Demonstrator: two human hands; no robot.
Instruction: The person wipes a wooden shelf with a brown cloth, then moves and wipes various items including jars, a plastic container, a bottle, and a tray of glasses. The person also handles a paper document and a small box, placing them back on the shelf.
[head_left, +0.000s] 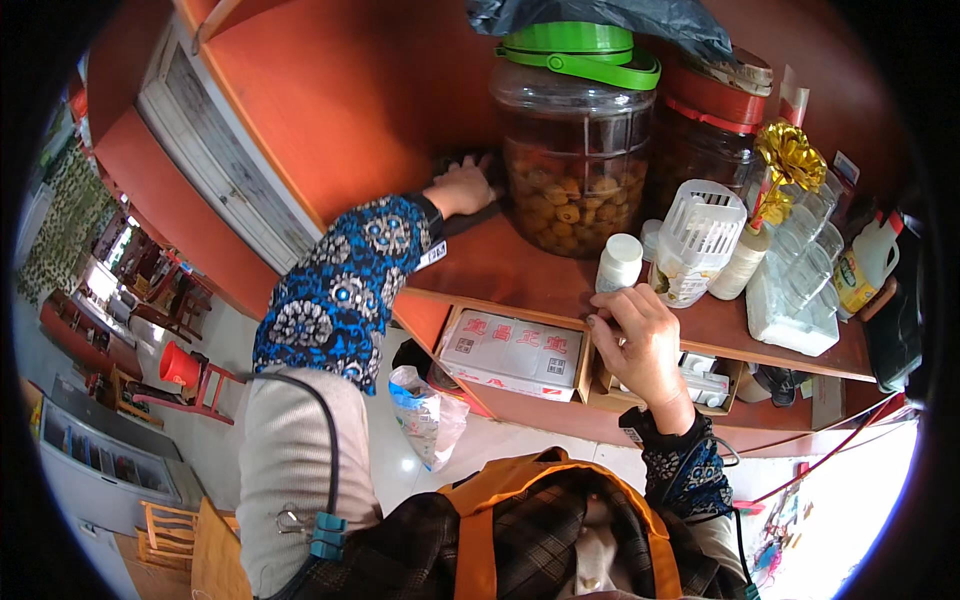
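My left hand reaches to the back of the reddish wooden shelf, resting on a dark flat item beside a big clear plastic jar. The jar has a green lid and handle, with round fruit in dark liquid. My right hand hovers by the shelf's front edge with fingers partly bent, just below a small white bottle; whether it touches the bottle cannot be told. A white slotted plastic container stands to the right of the bottle. What lies under my left palm is hidden.
A red-lidded jar, a golden artificial flower, drinking glasses and a yellow-labelled jug stand farther right. A printed carton and an open cardboard box sit below. A plastic bag is on the floor.
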